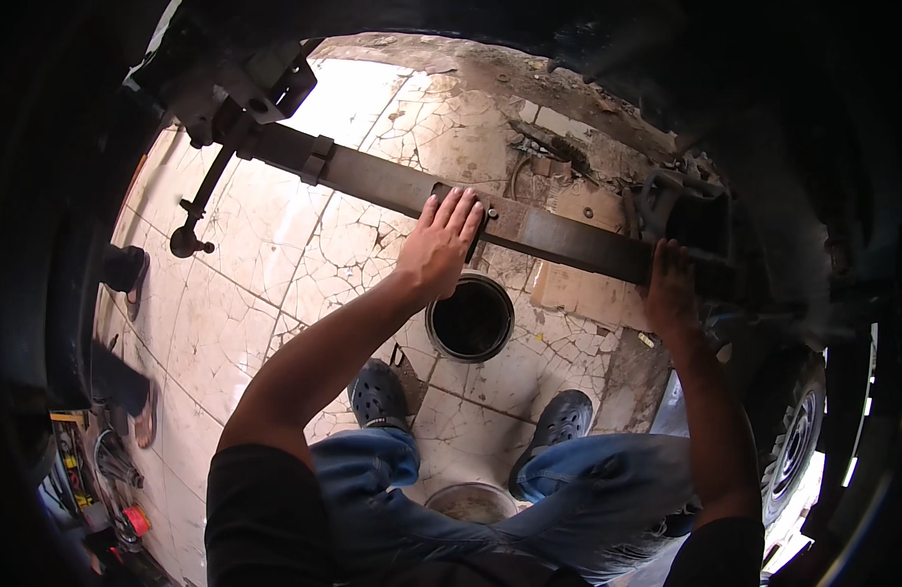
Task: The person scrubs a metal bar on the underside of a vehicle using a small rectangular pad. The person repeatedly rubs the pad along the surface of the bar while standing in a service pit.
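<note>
A long, dark leaf spring [373, 176] runs across from the upper left to the right, with a clip [317, 159] around it on the left part. My left hand [441, 243] lies over its middle, fingers stretched across a dark plate there; the thumb is mostly hidden. Just right of those fingertips a small bolt head [492, 213] shows on the spring. My right hand [672, 289] grips the spring near its right end, fingers bent over it, beside a dark metal bracket [684, 210]. Shadow hides part of that grip.
A round dark container [471, 318] stands on the cracked tile floor [231, 254] below; another round vessel [471, 502] sits between my legs. A rod with a ball joint [187, 238] hangs at left. Another person's feet [146, 416] and tools [74, 470] are farther left. A wheel [795, 440] stands at right.
</note>
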Demonstrator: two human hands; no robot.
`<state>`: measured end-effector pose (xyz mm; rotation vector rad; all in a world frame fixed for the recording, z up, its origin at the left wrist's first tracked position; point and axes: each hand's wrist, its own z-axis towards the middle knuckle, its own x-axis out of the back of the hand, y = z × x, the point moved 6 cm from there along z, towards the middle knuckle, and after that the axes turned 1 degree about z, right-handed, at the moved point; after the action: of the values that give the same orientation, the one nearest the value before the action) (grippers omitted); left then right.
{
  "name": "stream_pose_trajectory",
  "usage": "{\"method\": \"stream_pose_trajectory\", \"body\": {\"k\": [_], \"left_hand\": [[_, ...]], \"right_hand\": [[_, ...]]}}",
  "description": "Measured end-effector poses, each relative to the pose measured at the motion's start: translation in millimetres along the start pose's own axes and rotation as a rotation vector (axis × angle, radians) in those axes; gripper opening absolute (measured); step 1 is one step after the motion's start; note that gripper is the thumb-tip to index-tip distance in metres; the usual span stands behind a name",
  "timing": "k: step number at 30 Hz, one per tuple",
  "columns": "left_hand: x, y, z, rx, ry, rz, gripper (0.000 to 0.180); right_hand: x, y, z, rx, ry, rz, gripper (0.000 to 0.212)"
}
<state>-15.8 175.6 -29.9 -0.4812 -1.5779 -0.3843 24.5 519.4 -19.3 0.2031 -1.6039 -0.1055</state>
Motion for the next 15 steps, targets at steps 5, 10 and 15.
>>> {"method": "stream_pose_trajectory", "body": {"k": [5, 10, 15], "left_hand": [[1.5, -8.6, 12.5, 0.022, 0.029, -0.005, 0.084], [-1.7, -13.5, 31.0, 0.077, 0.065, -0.009, 0.086], [-1.2, -9.2, 1.1, -0.010, 0.028, 0.006, 0.090]], "right_hand": [[4.7, -5.7, 2.9, -0.011, -0.030, -0.007, 0.096], [3.3, -4.6, 8.2, 0.000, -0.006, 0.001, 0.095], [2.7, -0.4, 8.9, 0.014, 0.008, 0.044, 0.094]]}}
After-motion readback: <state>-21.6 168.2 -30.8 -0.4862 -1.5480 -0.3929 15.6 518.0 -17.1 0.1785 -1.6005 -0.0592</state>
